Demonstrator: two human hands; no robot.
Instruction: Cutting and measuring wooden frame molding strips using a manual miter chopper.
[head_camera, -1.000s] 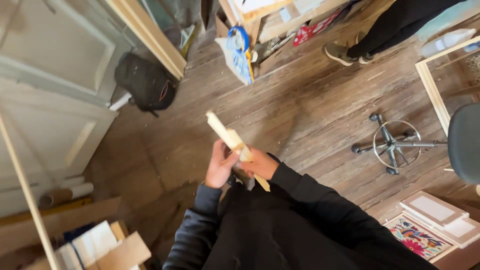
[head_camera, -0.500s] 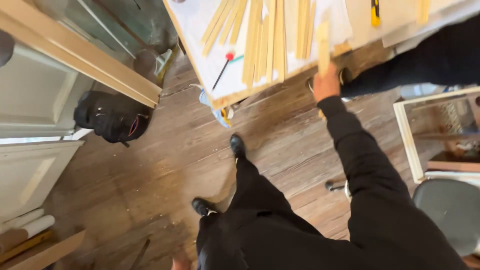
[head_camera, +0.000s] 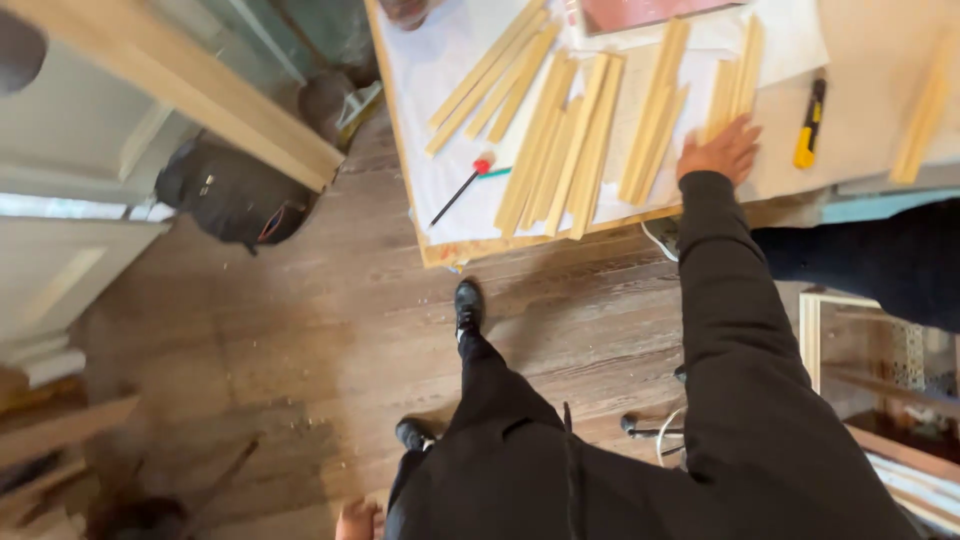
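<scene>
- Worn brown plank floor (head_camera: 330, 300) fills most of the head view; person stands on it, two black shoes visible, black trousers and black sleeves.
- White paper-covered worktable (head_camera: 440, 150) at top, its wooden edge facing the person.
- Long pale wooden beam (head_camera: 190, 85) crosses upper left, diagonal; black backpack (head_camera: 235, 195) sits on the floor below it, against the white panelled wall.
- Right arm stretched straight out over the table edge; right hand (head_camera: 722, 150) lies palm down, fingers spread apart and flat, touching the lower ends of a pair of pale wooden strips (head_camera: 735, 85). Not clamped on anything.
- Pale wooden strips on the table: about fifteen in several loose bunches, exact count unclear where they overlap; one more group (head_camera: 925, 105) at far right.
- Left hand (head_camera: 357, 520) hangs low at the bottom edge, mostly cut off; cannot tell the fingers' state.
- One yellow-and-black utility knife (head_camera: 809, 123) just right of the right hand, apart from it.
- One thin black tool with red tip (head_camera: 462, 187) left of the strips.
</scene>
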